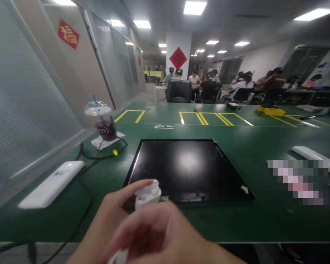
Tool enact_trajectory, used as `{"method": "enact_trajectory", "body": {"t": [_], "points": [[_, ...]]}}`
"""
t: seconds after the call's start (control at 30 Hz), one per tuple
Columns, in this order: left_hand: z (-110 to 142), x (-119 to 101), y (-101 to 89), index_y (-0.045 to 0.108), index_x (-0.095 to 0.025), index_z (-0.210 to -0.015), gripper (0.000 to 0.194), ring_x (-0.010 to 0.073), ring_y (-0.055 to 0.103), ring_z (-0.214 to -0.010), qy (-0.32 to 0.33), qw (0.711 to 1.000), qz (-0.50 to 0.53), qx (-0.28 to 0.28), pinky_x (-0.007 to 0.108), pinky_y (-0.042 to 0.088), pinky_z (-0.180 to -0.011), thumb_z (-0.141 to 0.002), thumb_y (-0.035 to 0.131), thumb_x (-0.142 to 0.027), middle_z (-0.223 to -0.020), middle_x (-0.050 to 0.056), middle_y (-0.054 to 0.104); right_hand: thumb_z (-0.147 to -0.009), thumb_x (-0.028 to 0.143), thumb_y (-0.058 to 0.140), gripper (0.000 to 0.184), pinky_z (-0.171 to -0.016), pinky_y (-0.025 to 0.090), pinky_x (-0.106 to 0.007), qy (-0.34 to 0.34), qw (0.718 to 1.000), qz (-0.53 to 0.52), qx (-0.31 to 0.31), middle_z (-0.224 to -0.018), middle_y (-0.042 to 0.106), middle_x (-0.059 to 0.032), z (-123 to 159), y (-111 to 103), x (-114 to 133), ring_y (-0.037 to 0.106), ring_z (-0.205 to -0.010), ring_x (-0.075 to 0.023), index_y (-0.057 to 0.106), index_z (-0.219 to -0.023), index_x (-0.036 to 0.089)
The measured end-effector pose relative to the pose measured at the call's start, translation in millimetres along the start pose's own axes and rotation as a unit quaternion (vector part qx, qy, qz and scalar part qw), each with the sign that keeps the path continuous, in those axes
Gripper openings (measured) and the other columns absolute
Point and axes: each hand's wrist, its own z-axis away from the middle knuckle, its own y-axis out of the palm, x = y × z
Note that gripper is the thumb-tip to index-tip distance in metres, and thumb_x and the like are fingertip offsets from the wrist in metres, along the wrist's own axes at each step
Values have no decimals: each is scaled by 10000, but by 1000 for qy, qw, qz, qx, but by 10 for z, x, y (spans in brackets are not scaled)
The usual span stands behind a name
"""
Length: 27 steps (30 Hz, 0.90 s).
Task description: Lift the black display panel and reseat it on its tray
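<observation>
My left hand [110, 207] is closed on a small white earbud case [147, 200] with its lid raised; a finger touches the lid. Part of the case is hidden behind my right hand [167, 231], which is curled in front of it, nearer to me. Between the fingers of that hand a white earbud [119, 256] shows at the bottom edge, blurred and partly hidden. Just beyond both hands a black flat screen panel [165, 165] lies face up on the green table [264, 223].
On the left are a white oblong device [53, 185], a black cable [90, 198] and a lidded drink cup [101, 123] on a napkin. A second white device [316, 158] and a pixelated item [297, 181] lie right. Yellow tape [209, 113] marks the far side. People sit in the background.
</observation>
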Motion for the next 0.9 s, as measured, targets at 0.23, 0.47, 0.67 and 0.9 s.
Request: {"method": "enact_trajectory", "body": {"t": [0.23, 0.47, 0.67, 0.9], "points": [[-21, 65, 161, 710, -260, -1191, 428, 197, 736, -948, 131, 966, -179, -134, 272, 563, -840, -770, 686, -185, -1118, 32, 775, -663, 349, 804, 284, -456, 447, -185, 116, 974, -99, -169, -594, 624, 10, -245, -282, -4, 545, -501, -82, 665, -807, 149], [-24, 86, 215, 634, -244, -1279, 454, 186, 713, -1021, 198, 924, -284, -162, 258, 544, -841, -839, 609, -133, -1197, 54, 741, -634, 318, 793, 256, -471, 460, -218, 121, 971, -50, -200, -620, 658, -27, -328, -80, -144, 569, -511, -111, 673, -782, 147], [-36, 126, 212, 626, -232, -1276, 435, 177, 726, -944, 225, 903, -318, -179, 247, 542, -767, -852, 612, -136, -1142, 49, 757, -649, 286, 744, 179, -445, 434, -207, 114, 972, 9, -207, -580, 640, -8, -373, -82, -116, 538, -466, -98, 667, -745, 156], [-47, 152, 220, 645, -227, -1242, 367, 175, 731, -931, 255, 888, -326, -199, 251, 545, -744, -885, 584, -162, -1128, 52, 765, -646, 331, 758, 231, -417, 431, -203, 159, 968, -31, -194, -544, 627, 3, -431, -52, -108, 544, -439, -107, 613, -716, 164]]}}
